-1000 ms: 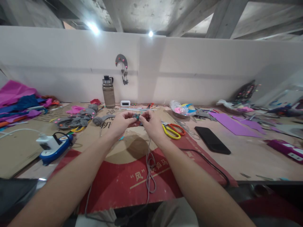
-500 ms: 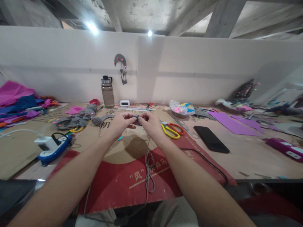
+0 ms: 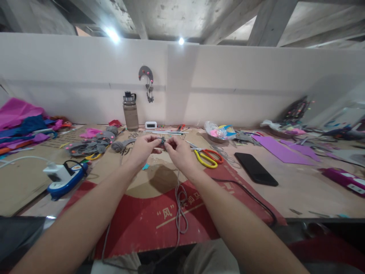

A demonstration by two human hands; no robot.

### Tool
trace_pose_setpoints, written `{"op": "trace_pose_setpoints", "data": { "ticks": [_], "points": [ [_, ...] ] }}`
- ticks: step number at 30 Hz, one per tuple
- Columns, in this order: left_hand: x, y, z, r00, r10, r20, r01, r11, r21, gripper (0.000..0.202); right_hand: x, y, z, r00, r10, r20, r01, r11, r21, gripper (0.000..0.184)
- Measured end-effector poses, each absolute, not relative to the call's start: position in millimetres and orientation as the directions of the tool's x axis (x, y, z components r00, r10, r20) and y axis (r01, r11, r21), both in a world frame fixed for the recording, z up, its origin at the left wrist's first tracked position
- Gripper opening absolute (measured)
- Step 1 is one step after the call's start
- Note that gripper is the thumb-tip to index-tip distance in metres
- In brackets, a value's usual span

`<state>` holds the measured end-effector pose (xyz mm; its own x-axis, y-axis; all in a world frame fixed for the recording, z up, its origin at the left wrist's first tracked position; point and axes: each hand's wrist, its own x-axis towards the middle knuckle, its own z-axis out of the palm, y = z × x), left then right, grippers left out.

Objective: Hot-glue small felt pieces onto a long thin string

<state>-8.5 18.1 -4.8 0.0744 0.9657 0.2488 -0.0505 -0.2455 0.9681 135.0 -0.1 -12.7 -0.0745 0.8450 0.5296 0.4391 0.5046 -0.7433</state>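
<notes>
Both my hands meet above the middle of the table. My left hand [image 3: 145, 147] and my right hand [image 3: 178, 150] pinch a small dark grey piece [image 3: 162, 142] between their fingertips; its exact shape is too small to make out. A grey cord [image 3: 180, 198] hangs from under my right hand and loops down over the red and tan cardboard sheet [image 3: 159, 213] towards the table's near edge. Yellow and orange scissors [image 3: 205, 156] lie just right of my right hand.
A black phone [image 3: 256, 169] lies right of the scissors. A blue and white charger [image 3: 64, 176] sits at left, grey felt pieces [image 3: 91, 145] behind it. A water bottle [image 3: 130, 111] and small white clock [image 3: 151, 125] stand by the wall. Purple sheets [image 3: 278, 149] lie at right.
My hands have stayed together on the small grey piece, with only slight shifts of the fingers. Nothing else on the table has moved.
</notes>
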Motion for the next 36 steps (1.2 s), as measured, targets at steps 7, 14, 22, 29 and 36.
{"op": "trace_pose_setpoints", "data": {
  "ticks": [7,14,22,29,36],
  "points": [
    [-8,20,-7,0.002,0.942,0.336,-0.015,-0.336,0.942,0.019,133,10,-23,-0.067,0.865,0.498,0.414,0.478,-0.774,0.021],
    [-11,19,-2,-0.021,0.969,0.247,-0.182,-0.247,0.952,0.023,132,12,-25,-0.192,0.888,0.418,0.366,0.459,-0.809,0.021],
    [-39,38,3,-0.2,0.942,0.27,-0.205,-0.31,0.928,0.021,133,13,-24,-0.323,0.911,0.256,0.306,0.356,-0.883,0.016],
    [-85,50,26,-0.425,0.88,0.215,-0.469,-0.417,0.779,0.012,138,4,-7,-0.361,0.923,0.135,0.082,0.175,-0.981,0.015],
    [-102,50,41,-0.519,0.853,0.054,-0.651,-0.435,0.622,0.018,162,6,9,-0.326,0.929,0.175,-0.137,0.137,-0.981,0.023]
  ]
}}
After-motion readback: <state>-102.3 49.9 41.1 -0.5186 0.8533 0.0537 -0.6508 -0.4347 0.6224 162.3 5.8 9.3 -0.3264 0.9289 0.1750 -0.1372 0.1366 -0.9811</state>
